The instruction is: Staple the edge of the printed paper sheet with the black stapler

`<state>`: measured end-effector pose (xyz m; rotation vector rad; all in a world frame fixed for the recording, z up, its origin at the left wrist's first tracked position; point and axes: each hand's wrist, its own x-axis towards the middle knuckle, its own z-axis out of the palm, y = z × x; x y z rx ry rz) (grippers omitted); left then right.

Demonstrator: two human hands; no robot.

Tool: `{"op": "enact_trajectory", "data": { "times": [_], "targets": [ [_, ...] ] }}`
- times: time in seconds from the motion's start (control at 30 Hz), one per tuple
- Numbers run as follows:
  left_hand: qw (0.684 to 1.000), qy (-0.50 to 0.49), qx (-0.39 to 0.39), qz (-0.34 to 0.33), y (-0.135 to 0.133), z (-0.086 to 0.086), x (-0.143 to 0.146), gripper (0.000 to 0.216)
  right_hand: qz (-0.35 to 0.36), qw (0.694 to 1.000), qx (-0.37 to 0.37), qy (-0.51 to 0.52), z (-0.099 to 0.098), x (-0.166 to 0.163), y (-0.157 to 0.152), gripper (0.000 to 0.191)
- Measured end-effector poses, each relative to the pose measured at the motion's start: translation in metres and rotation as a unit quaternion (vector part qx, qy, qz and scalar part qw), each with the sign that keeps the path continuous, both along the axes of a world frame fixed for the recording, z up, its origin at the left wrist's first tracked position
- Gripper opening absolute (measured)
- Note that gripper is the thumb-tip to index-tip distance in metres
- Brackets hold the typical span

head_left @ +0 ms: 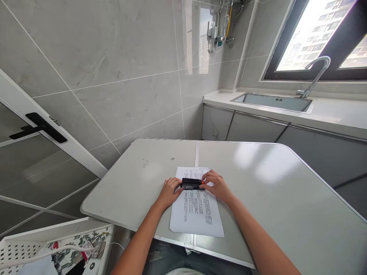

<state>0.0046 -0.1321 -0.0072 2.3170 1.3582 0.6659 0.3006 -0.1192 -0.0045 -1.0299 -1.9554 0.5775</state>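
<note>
A printed sheet of paper (197, 212) lies on the grey table (275, 191) in front of me. Across its upper part sits a small black stapler (191, 183) with an orange end. My left hand (169, 191) curls its fingers against the stapler's left end. My right hand (216, 185) grips the stapler's right, orange end with bent fingers. Both hands rest on the paper.
A white basket (54, 248) with cables and odds and ends stands at the lower left beside the table. Behind the table runs a counter with a steel sink (272, 101) and tap (315, 76) under a window. A door with a black handle (37, 128) is on the left.
</note>
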Motion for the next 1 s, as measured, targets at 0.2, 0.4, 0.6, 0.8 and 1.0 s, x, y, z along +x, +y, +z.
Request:
{"op": "enact_trajectory", "data": {
  "times": [0.2, 0.4, 0.6, 0.8, 1.0],
  "targets": [
    [0.996, -0.079, -0.038, 0.023, 0.005, -0.009, -0.002, 0.034, -0.013, 0.998, -0.037, 0.047, -0.003, -0.004, 0.003, 0.035],
    [0.981, -0.163, -0.088, 0.057, 0.005, -0.007, -0.002, 0.043, -0.004, 0.997, -0.060, 0.057, -0.002, -0.005, 0.005, 0.037],
    [0.979, -0.170, -0.091, 0.068, 0.003, 0.001, -0.002, 0.034, -0.005, 0.995, -0.079, 0.055, -0.001, -0.004, 0.007, 0.036],
    [0.980, -0.161, -0.094, 0.070, 0.003, 0.001, -0.003, 0.033, -0.010, 0.995, -0.077, 0.061, 0.004, -0.008, 0.003, 0.024],
    [0.979, -0.169, -0.092, 0.062, 0.003, 0.000, -0.004, 0.033, -0.001, 0.990, -0.133, 0.036, -0.001, -0.037, -0.005, 0.044]
  ]
}}
